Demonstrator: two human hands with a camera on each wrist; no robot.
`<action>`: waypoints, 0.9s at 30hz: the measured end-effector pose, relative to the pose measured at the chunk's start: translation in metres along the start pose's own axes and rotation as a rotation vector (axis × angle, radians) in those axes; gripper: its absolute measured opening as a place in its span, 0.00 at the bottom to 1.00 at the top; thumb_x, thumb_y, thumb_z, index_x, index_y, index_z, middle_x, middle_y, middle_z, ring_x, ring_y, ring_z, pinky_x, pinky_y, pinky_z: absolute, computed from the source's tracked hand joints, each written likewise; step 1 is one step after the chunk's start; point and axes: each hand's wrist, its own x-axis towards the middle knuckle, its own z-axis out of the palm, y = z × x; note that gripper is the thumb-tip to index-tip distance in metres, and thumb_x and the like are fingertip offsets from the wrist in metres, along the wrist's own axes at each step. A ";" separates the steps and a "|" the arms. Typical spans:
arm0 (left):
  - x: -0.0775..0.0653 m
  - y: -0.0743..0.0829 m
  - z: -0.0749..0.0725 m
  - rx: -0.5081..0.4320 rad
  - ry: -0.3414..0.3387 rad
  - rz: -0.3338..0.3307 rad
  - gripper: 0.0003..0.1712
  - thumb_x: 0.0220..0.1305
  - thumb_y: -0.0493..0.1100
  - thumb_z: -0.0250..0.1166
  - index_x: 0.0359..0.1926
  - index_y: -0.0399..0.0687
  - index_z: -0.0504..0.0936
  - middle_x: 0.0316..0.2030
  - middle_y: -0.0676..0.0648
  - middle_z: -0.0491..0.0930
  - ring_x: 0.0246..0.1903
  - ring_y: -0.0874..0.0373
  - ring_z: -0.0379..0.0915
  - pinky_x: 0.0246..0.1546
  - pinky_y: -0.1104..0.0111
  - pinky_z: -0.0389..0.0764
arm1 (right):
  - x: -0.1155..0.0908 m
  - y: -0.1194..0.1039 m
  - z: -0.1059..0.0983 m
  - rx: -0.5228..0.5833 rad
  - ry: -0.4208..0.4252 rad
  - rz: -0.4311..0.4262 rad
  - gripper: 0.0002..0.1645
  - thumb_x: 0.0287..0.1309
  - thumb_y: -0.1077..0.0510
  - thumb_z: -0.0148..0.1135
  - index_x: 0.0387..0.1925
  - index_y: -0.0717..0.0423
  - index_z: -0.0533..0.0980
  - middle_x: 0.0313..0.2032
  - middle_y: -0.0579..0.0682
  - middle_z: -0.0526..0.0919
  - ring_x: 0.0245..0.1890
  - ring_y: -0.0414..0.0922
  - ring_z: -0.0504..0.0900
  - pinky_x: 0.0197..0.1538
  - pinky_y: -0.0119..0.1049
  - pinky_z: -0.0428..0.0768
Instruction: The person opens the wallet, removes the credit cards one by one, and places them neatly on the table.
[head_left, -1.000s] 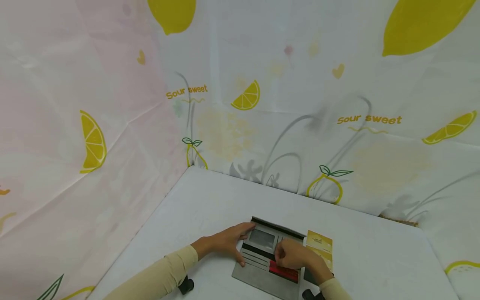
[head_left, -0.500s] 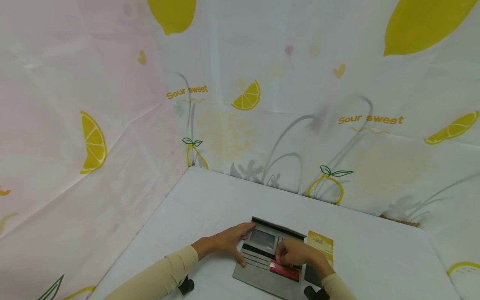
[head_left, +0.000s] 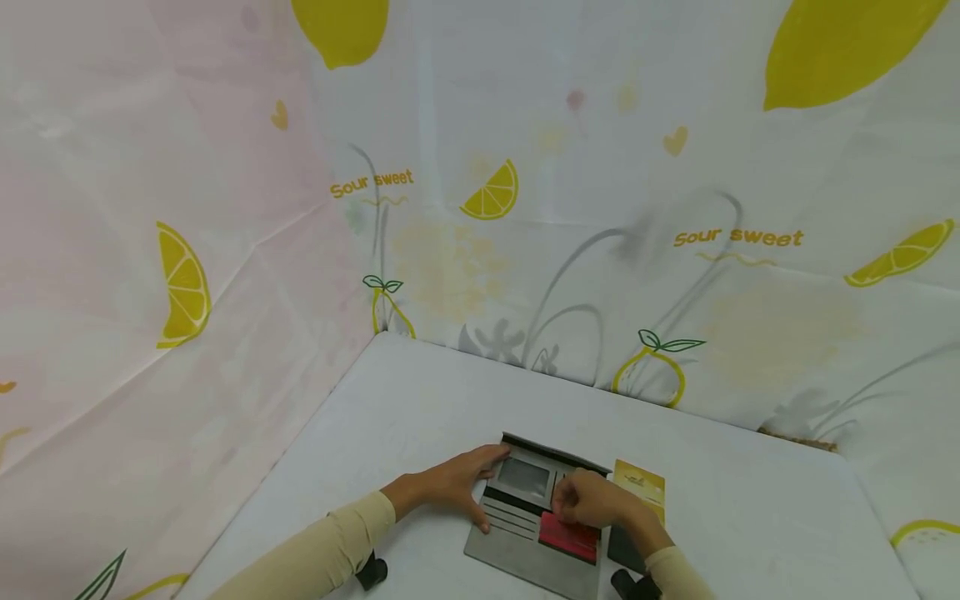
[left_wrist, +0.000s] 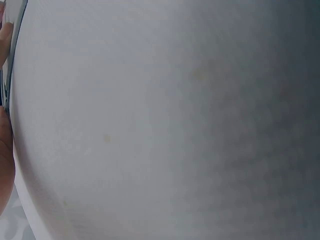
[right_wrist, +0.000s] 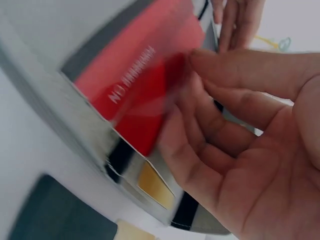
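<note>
An opened grey wallet point(head_left: 517, 550) with black trim, card slots and a clear window lies on the white table. My right hand point(head_left: 588, 498) pinches a red card point(head_left: 568, 536) at its upper edge, thumb against fingers. In the right wrist view the red card point(right_wrist: 132, 82) bears printed lettering and overlaps the wallet's slots, slightly blurred. My left hand point(head_left: 459, 482) spreads along the wallet's left side, index finger near the top corner and thumb on the lower part. Only a sliver of the left hand point(left_wrist: 5, 165) shows in the left wrist view.
Gold cards point(head_left: 640, 483) lie just right of the wallet, partly behind my right forearm. A dark card point(head_left: 625, 550) is below them. Another gold card point(right_wrist: 155, 185) sits in a wallet slot. Lemon-printed sheets point(head_left: 450, 275) wall the table's back and left.
The red card has shifted slightly upward and its tilt has changed, with more of its face showing. My right hand has moved a little with it. My left hand stays in place.
</note>
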 end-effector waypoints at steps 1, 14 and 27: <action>0.000 0.000 0.000 -0.004 -0.002 0.006 0.70 0.40 0.45 0.83 0.76 0.39 0.44 0.74 0.41 0.47 0.71 0.52 0.52 0.64 0.73 0.67 | -0.001 0.000 -0.001 0.002 0.000 0.018 0.05 0.53 0.68 0.66 0.27 0.56 0.81 0.23 0.42 0.79 0.22 0.36 0.73 0.24 0.30 0.76; 0.000 0.002 -0.002 0.022 -0.004 0.010 0.70 0.41 0.47 0.82 0.76 0.38 0.44 0.74 0.41 0.47 0.72 0.51 0.50 0.64 0.74 0.66 | -0.003 0.001 -0.008 0.024 0.003 0.005 0.08 0.48 0.72 0.68 0.25 0.57 0.83 0.21 0.44 0.82 0.19 0.36 0.74 0.21 0.30 0.76; 0.000 0.001 -0.001 0.009 -0.001 -0.002 0.70 0.40 0.48 0.82 0.76 0.40 0.45 0.74 0.42 0.48 0.71 0.52 0.52 0.63 0.75 0.67 | -0.003 0.009 -0.028 0.119 0.045 -0.048 0.04 0.52 0.71 0.67 0.31 0.64 0.84 0.26 0.52 0.85 0.21 0.35 0.73 0.24 0.28 0.76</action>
